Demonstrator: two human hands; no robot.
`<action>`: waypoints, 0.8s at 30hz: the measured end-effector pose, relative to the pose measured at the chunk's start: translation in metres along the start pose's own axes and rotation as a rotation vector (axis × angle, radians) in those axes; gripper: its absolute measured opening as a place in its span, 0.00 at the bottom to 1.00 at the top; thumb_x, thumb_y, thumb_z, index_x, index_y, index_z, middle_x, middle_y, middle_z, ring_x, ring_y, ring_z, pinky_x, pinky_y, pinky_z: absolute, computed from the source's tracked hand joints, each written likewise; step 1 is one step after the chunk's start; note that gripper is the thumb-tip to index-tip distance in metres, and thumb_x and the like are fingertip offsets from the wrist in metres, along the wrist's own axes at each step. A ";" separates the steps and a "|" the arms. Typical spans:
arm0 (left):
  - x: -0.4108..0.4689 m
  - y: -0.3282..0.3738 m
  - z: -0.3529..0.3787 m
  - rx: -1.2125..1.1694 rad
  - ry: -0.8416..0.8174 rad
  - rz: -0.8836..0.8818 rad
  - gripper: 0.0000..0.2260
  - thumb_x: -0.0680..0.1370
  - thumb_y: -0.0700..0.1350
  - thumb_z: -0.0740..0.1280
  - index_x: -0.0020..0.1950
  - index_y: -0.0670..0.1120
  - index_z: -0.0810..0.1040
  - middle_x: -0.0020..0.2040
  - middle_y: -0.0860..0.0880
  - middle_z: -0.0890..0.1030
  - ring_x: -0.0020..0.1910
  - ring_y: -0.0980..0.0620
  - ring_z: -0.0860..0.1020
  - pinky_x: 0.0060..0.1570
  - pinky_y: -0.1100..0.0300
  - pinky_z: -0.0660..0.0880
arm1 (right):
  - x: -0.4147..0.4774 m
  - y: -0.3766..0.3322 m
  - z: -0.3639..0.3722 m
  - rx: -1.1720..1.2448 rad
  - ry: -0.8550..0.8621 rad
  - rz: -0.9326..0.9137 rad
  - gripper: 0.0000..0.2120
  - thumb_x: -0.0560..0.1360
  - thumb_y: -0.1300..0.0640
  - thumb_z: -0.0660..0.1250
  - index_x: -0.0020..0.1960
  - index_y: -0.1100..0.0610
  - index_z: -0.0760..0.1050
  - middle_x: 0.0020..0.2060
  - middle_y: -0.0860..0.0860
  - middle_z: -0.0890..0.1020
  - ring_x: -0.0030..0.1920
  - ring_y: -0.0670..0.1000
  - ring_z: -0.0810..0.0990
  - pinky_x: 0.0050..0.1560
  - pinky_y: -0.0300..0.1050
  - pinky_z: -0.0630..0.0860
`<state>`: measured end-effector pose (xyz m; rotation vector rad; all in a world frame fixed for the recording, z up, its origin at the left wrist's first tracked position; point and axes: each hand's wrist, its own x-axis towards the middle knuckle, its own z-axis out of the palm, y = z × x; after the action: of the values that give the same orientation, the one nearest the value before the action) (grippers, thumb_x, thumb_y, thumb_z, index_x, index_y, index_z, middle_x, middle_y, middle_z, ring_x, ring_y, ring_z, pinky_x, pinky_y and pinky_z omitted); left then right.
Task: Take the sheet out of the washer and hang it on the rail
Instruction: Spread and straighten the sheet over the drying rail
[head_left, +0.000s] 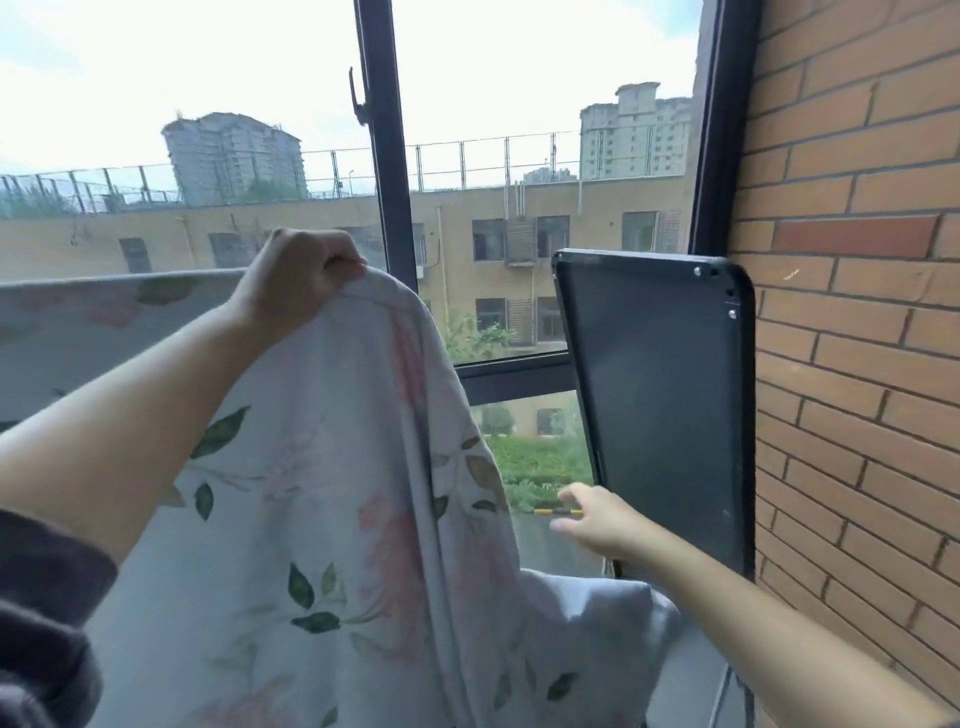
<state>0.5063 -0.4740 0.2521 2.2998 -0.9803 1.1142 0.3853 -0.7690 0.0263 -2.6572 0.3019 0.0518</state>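
our left hand (301, 275) grips the floral sheet (332, 519) at its top edge, raised before the window (387, 171). our right hand (597, 519) reaches out open, fingers loose, holding nothing, near the dark panel (660, 395).

Large window (385, 197) with dark metal frame, orange brick wall (857, 332) on the right, dark flat panel (657, 395) fixed beside it, yellow building (582, 260) outside, tall grey towers (236, 156) behind, green hedge (540, 462) below, pale cloudy daylight

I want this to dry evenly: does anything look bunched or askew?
Yes. The sheet is uneven: its right end is gathered into a peak gripped by the left hand, hanging in folds, while the left stretch spreads flat. The right hand is open beside it, holding nothing.
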 end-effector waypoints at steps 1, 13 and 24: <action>-0.002 0.004 -0.005 -0.008 0.045 0.014 0.03 0.75 0.40 0.69 0.44 0.43 0.82 0.37 0.47 0.82 0.37 0.50 0.78 0.41 0.60 0.70 | 0.006 -0.024 -0.008 0.144 0.072 -0.067 0.24 0.76 0.50 0.64 0.69 0.55 0.67 0.65 0.55 0.73 0.64 0.53 0.73 0.62 0.46 0.72; 0.013 -0.010 -0.019 -0.453 0.334 -0.448 0.09 0.79 0.32 0.60 0.42 0.43 0.70 0.35 0.47 0.76 0.27 0.58 0.76 0.27 0.67 0.74 | 0.045 -0.172 -0.054 0.503 0.680 -0.295 0.08 0.76 0.55 0.63 0.40 0.50 0.78 0.38 0.47 0.83 0.44 0.53 0.81 0.48 0.54 0.78; -0.001 -0.018 -0.026 -0.133 -0.028 0.012 0.06 0.74 0.40 0.68 0.39 0.46 0.82 0.34 0.47 0.81 0.34 0.49 0.78 0.38 0.58 0.74 | 0.040 -0.207 -0.083 0.517 0.871 -0.444 0.06 0.77 0.56 0.66 0.47 0.56 0.82 0.39 0.49 0.82 0.41 0.49 0.78 0.41 0.42 0.75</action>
<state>0.5059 -0.4458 0.2663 2.2112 -1.0482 0.9923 0.4687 -0.6348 0.1880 -2.0219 -0.0251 -1.1663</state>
